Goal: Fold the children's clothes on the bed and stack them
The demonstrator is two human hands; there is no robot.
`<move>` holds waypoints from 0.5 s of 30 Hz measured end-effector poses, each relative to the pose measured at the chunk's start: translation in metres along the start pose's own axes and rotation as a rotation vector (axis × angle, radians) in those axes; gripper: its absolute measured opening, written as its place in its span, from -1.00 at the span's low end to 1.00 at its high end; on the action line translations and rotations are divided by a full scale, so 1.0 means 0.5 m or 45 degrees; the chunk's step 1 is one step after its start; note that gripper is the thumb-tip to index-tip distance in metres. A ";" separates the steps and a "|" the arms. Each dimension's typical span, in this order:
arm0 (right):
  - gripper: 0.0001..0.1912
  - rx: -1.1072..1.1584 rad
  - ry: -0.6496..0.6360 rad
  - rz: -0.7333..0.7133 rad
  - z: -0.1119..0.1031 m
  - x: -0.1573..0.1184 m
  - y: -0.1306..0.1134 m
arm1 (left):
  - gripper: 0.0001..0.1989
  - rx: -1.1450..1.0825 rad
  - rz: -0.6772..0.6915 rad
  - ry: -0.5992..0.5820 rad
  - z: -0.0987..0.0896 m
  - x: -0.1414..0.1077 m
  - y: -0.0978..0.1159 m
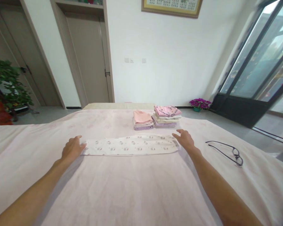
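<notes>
A white garment with small printed figures [129,146] lies flat on the pink cover, folded into a long strip running left to right; it could be a pair of trousers, but the fold hides its shape. At its left end is my left hand [72,148], thumb touching or just beside the edge, with a gap between thumb and fingers. My right hand [185,139] hovers by the strip's upper right corner, its thumb and fingers apart. Neither hand appears to grip the fabric.
Beyond the strip stand two piles of folded clothes, a shorter one topped with peach cloth [142,117] and a taller one topped with a pink printed piece [167,111]. Black-framed glasses [235,152] rest on the pink cover [132,191] at right. Purple flowers [200,103] stand on the floor.
</notes>
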State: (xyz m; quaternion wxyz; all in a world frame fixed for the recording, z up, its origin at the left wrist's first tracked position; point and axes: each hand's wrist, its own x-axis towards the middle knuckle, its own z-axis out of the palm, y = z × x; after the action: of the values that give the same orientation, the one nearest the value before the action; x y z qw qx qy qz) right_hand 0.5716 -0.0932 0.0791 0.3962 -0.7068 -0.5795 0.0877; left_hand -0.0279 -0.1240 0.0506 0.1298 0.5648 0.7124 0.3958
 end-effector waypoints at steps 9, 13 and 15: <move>-0.87 -0.044 -0.365 -0.684 0.110 -0.162 -0.076 | -0.80 0.009 0.708 -0.366 0.172 -0.139 0.144; -0.92 -0.105 -0.426 -0.869 0.122 -0.205 -0.110 | -0.82 0.000 0.843 -0.409 0.204 -0.160 0.159; -0.90 -0.188 -0.441 -0.922 0.121 -0.214 -0.120 | -0.84 0.016 0.886 -0.397 0.208 -0.165 0.155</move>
State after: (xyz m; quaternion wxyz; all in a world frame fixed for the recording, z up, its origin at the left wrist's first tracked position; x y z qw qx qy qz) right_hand 0.4580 -0.1595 0.0423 0.2463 -0.4584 -0.8537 0.0183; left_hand 0.1192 -0.1516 0.0164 0.0911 0.8272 0.4521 0.3209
